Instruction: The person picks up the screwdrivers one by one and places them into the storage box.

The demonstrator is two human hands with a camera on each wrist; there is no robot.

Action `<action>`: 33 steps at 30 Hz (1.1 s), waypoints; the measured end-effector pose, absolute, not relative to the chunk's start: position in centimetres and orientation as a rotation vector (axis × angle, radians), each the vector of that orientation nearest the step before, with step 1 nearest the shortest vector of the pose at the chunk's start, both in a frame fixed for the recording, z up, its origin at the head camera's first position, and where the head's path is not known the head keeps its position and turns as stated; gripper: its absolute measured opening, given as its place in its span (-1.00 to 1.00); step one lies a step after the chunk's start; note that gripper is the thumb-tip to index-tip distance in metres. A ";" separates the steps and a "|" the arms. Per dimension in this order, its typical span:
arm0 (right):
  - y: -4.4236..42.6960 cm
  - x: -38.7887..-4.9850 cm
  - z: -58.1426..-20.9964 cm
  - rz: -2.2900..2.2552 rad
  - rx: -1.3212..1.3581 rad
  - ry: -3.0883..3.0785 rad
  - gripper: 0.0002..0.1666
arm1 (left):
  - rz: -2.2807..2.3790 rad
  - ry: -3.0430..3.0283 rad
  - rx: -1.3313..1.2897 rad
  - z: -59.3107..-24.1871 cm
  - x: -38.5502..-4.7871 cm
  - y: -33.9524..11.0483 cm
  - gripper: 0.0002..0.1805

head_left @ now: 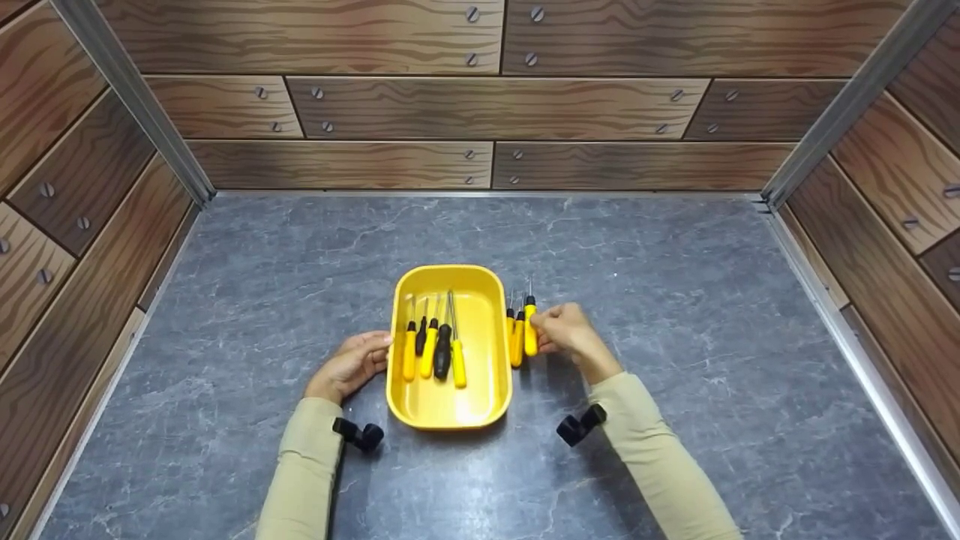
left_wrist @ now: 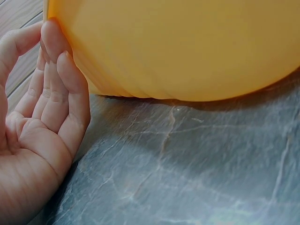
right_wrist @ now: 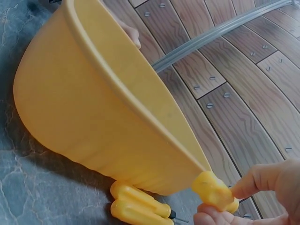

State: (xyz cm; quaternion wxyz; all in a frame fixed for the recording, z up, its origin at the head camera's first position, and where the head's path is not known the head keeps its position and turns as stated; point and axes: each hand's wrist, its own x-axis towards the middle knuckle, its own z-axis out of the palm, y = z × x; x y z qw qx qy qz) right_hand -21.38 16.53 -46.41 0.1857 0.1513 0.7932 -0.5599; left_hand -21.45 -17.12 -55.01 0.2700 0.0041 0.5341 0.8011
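Note:
A yellow tray (head_left: 480,405) holds several screwdrivers with yellow or black handles, lying side by side, shafts pointing away. My left hand (head_left: 351,366) is at the tray's left wall, its fingertips on the yellow side (left_wrist: 178,51) in the left wrist view. On the other side, my right hand (head_left: 570,334) pinches a yellow-handled screwdriver (head_left: 531,330) between thumb and fingers; its handle (right_wrist: 213,191) is raised beside the tray's rim in the right wrist view. Two more yellow screwdrivers (right_wrist: 140,208) lie on the surface against the tray's right wall.
The grey marbled surface (head_left: 660,300) surrounds the tray. Wood-patterned panels (head_left: 495,105) stand at the back and both sides, with metal strips at the corners. A small black device (head_left: 360,433) is strapped to each wrist.

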 end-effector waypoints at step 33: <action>14.8 -20.9 -44.7 -1.633 0.304 2.224 -0.81 | 2.160 1.422 0.003 -55.1 -21.6 -17.0 -0.79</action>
